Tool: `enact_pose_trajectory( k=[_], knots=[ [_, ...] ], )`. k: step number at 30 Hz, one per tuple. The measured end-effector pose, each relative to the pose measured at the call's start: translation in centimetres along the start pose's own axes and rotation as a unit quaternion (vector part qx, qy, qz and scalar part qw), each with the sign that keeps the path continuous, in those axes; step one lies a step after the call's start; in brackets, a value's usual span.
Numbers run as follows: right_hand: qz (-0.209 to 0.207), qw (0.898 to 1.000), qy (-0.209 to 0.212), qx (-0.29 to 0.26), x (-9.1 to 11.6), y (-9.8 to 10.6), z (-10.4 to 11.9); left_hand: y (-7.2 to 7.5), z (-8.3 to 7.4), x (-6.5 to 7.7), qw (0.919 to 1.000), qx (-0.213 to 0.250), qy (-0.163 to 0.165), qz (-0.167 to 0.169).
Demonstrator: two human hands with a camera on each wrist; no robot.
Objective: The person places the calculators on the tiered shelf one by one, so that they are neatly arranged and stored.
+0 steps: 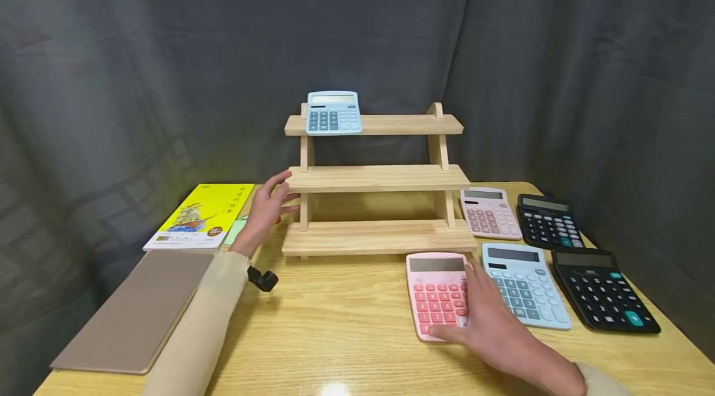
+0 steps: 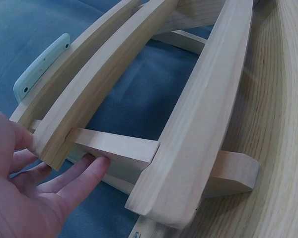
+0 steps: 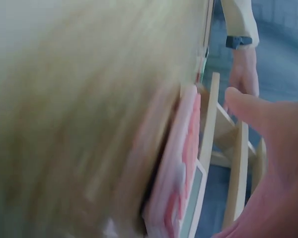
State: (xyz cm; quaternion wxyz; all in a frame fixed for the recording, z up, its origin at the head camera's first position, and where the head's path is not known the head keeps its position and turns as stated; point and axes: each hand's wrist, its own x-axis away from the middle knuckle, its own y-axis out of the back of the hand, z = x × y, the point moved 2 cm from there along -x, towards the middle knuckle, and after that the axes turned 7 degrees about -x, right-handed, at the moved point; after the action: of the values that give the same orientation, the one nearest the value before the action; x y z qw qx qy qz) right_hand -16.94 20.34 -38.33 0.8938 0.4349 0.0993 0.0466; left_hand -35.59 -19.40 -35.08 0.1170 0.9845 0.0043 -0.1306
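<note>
A three-tier wooden display rack (image 1: 380, 180) stands at the middle of the table. At its left side, my left hand (image 1: 265, 213) holds the end of the middle shelf (image 2: 97, 84), with fingers above and below the board. On the table in front of the rack lies a pink calculator (image 1: 438, 297) with brighter pink keys. My right hand (image 1: 494, 321) is spread over its right side, thumb across the bottom keys. The right wrist view shows the thumb (image 3: 246, 106) apart from the calculator's key face. A light blue calculator (image 1: 333, 113) leans on the top shelf at the left.
Right of my right hand lie a blue calculator (image 1: 525, 284), a paler pink calculator (image 1: 490, 214) and two black calculators, one behind (image 1: 549, 222), one nearer (image 1: 603, 290). At left are a yellow book (image 1: 203, 216) and a brown notebook (image 1: 134, 312). Dark curtain (image 1: 380, 23) hangs behind.
</note>
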Motion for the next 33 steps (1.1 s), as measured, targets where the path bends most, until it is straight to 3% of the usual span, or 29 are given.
enact_pose_trajectory(
  k=[6,17,26,33],
  knots=[
    [0.017,0.999,-0.035,0.004,0.3,-1.2,-0.1,0.0,0.0,0.0,1.0000,-0.002,0.006,-0.004],
    [0.041,0.999,-0.010,0.027,-0.1,-2.2,0.8,0.1,0.0,-0.1,1.0000,0.002,0.003,-0.003],
    [0.042,0.998,-0.008,0.037,0.2,-2.6,1.0,-0.3,-0.1,-0.1,0.9999,0.017,0.001,0.001],
    [0.016,1.000,-0.008,0.026,0.1,-2.5,1.5,0.0,-0.1,0.1,1.0000,0.006,-0.005,-0.001]
  ],
)
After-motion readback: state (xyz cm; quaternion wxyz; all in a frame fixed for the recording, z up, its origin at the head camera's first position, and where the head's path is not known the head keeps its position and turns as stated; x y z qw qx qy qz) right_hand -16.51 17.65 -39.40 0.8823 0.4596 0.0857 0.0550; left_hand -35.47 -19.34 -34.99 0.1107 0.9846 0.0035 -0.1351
